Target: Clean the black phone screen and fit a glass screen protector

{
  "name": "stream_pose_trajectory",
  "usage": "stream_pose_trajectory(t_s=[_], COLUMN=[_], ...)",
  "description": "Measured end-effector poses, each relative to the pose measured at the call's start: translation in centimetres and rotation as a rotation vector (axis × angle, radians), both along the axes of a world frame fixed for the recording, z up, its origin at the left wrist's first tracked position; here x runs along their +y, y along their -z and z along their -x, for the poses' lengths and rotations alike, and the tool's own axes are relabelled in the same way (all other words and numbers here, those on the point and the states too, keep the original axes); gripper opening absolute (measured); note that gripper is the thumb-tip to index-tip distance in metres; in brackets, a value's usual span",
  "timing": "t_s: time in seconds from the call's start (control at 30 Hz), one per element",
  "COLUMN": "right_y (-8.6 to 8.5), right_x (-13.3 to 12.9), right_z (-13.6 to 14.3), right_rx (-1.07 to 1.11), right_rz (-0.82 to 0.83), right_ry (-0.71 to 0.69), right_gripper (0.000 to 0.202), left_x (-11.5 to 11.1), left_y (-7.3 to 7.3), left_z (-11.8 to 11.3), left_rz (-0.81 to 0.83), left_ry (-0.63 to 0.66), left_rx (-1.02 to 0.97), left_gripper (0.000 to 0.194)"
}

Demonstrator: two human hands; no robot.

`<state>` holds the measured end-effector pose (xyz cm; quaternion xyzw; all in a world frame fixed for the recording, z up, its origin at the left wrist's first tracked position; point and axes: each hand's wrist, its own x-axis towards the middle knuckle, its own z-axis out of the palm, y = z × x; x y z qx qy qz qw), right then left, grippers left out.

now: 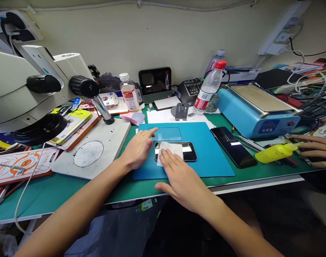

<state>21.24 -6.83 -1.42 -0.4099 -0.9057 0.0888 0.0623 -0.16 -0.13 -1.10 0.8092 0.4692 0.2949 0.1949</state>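
On the blue mat lies a phone with a dark, shiny face. A white wipe covers its left part, and the fingers of my right hand lie flat on that wipe, thumb spread to the side. My left hand is at the phone's left end, index finger stretched out and the other fingers partly curled; whatever might be between them is hidden. Just behind the phone rests a clear, thin rectangular case or sheet, close to my left fingertip.
A microscope on a pale base stands at left. Bottles and a phone stand are behind the mat. Right are a dark phone, a yellow bottle, a blue heating machine and another person's hand.
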Motion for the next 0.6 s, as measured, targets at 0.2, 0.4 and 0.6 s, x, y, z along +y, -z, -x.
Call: stream_pose_trajectory(t_s=[0.2, 0.4, 0.6], right_y=[0.7, 1.1, 1.2], right_x=[-0.5, 1.6, 2.2], right_z=[-5.0, -1.7, 5.7], right_rx=[-0.062, -0.05, 0.049], right_rz=[-0.091, -0.099, -0.005], right_ry=[0.074, 0.272, 0.328], right_gripper=[0.086, 0.098, 0.102], left_x=[0.1, 0.0, 0.1], left_y=[0.0, -0.1, 0.1], left_z=[0.0, -0.2, 0.0], left_rz=[0.012, 0.016, -0.008], left_ry=[0.006, 0.005, 0.007], left_rx=[0.006, 0.013, 0.006], left_gripper=[0.09, 0.09, 0.093])
